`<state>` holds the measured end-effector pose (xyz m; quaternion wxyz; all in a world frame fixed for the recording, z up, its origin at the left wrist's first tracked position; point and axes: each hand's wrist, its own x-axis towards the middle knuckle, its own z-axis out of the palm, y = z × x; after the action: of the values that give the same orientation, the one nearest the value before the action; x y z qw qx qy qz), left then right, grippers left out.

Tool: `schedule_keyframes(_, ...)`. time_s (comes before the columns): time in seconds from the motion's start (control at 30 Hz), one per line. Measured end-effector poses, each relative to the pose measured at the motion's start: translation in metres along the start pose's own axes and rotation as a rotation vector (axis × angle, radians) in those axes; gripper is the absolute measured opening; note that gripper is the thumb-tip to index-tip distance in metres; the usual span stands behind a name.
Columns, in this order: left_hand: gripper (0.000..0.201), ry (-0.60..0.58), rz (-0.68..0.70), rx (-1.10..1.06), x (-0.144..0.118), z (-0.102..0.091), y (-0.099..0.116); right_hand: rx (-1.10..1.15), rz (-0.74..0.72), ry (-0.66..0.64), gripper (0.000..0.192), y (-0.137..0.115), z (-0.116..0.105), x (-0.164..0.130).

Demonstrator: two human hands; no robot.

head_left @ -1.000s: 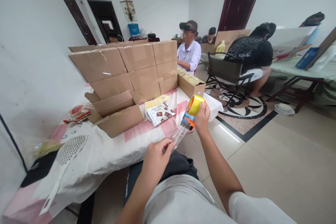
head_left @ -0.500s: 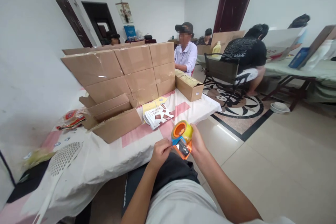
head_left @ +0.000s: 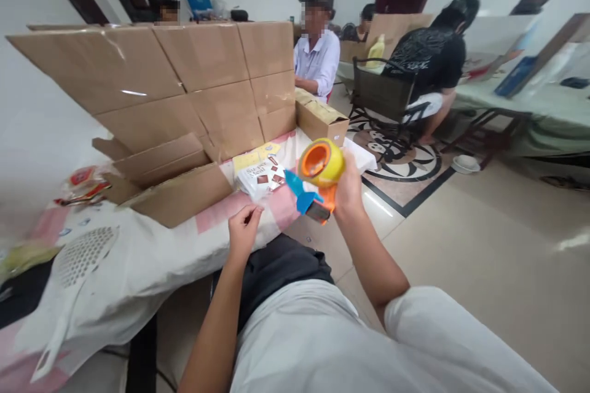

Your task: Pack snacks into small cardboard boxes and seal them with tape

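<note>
While our right hand point(head_left: 349, 187) stays clamped on the tape dispenser point(head_left: 318, 181) above the desk point(head_left: 152, 258) edge, our left hand point(head_left: 243, 230), fingers pinched together, seemingly holds the tape end, so we should keep it taut.

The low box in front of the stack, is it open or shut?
Open: the low box has flaps spread outward, unlike the sealed stack behind.

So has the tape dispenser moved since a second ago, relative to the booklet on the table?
Yes. The tape dispenser in the right hand has come in toward the booklet.
</note>
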<state>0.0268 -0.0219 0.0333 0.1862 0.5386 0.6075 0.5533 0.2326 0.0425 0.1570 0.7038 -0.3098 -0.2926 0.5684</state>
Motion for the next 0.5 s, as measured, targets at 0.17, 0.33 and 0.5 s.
schedule_keyframes(0.17, 0.031, 0.038, -0.074, -0.036, 0.003, -0.015, 0.009, -0.109, -0.307, 0.006, 0.040, 0.028, -0.002, 0.083)
schedule_keyframes(0.33, 0.031, 0.054, -0.136, -0.048, 0.010, -0.027, 0.015, -0.240, -0.222, -0.169, 0.046, 0.074, 0.004, 0.169)
schedule_keyframes(0.5, 0.035, 0.062, -0.183, -0.015, 0.024, -0.036, 0.015, -0.393, -0.040, -0.343, 0.039, 0.128, 0.018, 0.236)
